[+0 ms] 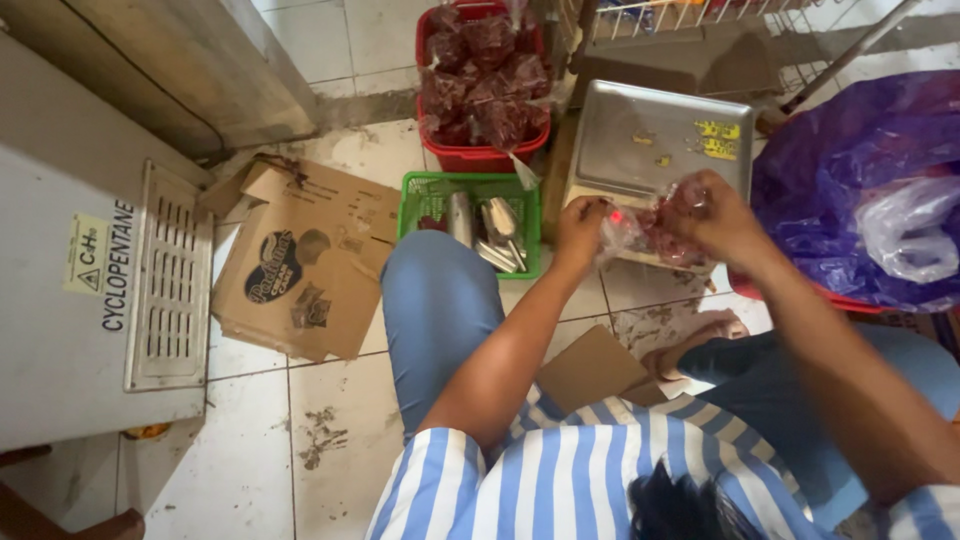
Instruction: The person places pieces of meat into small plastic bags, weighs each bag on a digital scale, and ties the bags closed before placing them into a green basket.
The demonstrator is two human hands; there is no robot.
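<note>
My left hand (581, 226) and my right hand (712, 212) both grip a small clear plastic bag (650, 228) filled with dark red pieces. I hold it just above the front edge of a metal scale pan (650, 135). The left hand pinches the bag's left end, the right hand wraps its right end. A red basket (480, 155) beyond the scale is piled with several similar filled bags.
A green basket (425, 190) holding metal scoops sits by my left knee. Flattened cardboard (300, 260) lies on the dirty tiled floor at left, beside a grey appliance (90, 300). A large purple plastic bag (850, 190) fills the right side. A wire rack (700, 15) stands behind.
</note>
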